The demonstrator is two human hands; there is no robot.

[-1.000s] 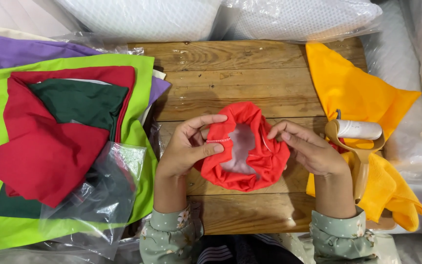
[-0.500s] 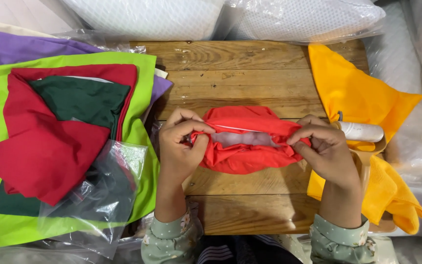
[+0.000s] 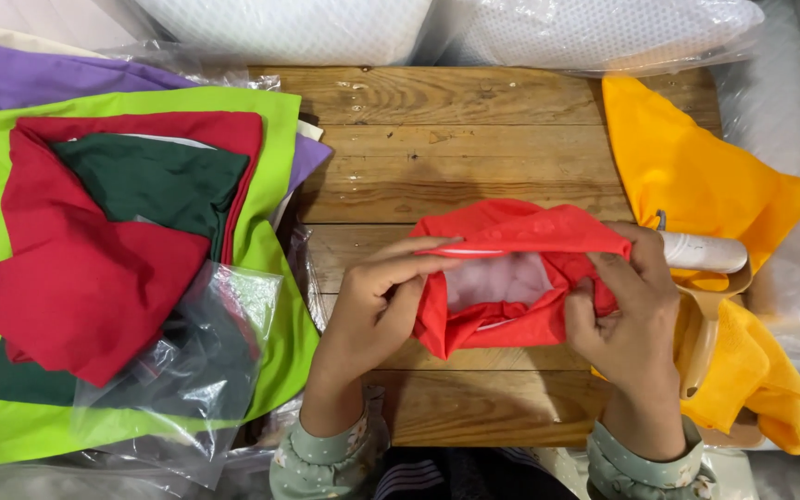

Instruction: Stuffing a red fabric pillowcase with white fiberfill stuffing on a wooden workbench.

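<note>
Between both hands (image 3: 377,306) (image 3: 627,310), red cover (image 3: 511,278) lies crosswise (opening toward camera).

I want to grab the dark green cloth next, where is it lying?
In the head view, the dark green cloth lies at the left, on the red cloth atop the lime green sheet, well left of the left hand.

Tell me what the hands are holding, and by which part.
Both hands hold a red cloth cover by the rim of its opening: the left hand grips the left end, the right hand the right end, with white stuffing showing inside.
</note>
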